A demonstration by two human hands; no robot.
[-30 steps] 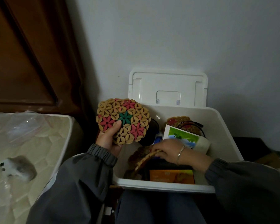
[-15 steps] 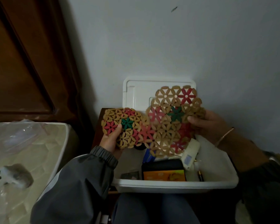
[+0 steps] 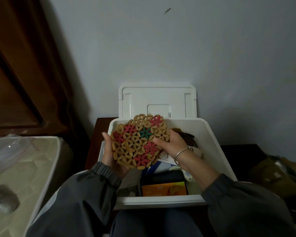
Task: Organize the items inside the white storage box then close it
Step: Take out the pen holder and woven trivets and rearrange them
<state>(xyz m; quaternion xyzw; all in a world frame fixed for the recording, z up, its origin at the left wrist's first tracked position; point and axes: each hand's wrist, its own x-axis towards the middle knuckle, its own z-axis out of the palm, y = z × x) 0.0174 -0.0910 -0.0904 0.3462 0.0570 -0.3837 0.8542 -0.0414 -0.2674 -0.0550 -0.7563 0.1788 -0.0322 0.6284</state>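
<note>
From the head camera, a white plastic storage box (image 3: 161, 201) sits open in front of the person. Its flat white lid (image 3: 157, 100) stands up at the far side of the box, against the grey wall (image 3: 178, 48).

Just above the far left part of the box are round woven bamboo mats with red and green flowers (image 3: 138, 142). There seem to be two, one lying on the other and not lined up. So the shape is a bit longer from near left to far right. The flat flower side is tipped up to the camera.

The left hand (image 3: 109, 156) holds the mats' left edge, fingers curled under them. The right hand (image 3: 171, 144), with a silver bangle (image 3: 181, 152), pinches the right edge.

Down inside the box, near its front wall, lies an orange and black box (image 3: 164, 189).
</note>
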